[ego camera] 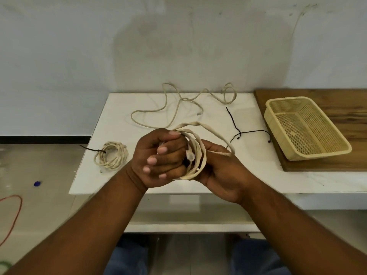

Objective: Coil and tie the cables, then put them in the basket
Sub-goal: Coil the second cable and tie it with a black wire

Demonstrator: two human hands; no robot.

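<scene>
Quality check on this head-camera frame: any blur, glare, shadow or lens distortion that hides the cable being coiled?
Head view: light is even and soft, no glare on the coil; left hand and right hand gripping it are fairly sharp; forearms at the lower edge go soft; a faint broad shadow lies on the wall; wide-angle bending slants the table edges.

Three cream cables are counted: one tied coil [111, 155], one loose cable [184, 99] and one held coil [198, 151]. Three black ties are counted: one coil tie [93, 150] and what appear to be two loose ones, a rear tie [232, 118] and a front tie [253, 132]. One basket [317, 155], one wooden board [337, 100] and one white table [258, 175] are seen. Two hands are counted, the left hand [158, 157] and the right hand [220, 171]. On the floor, one red cord [18, 211] and one blue object [37, 183] are seen.
</scene>
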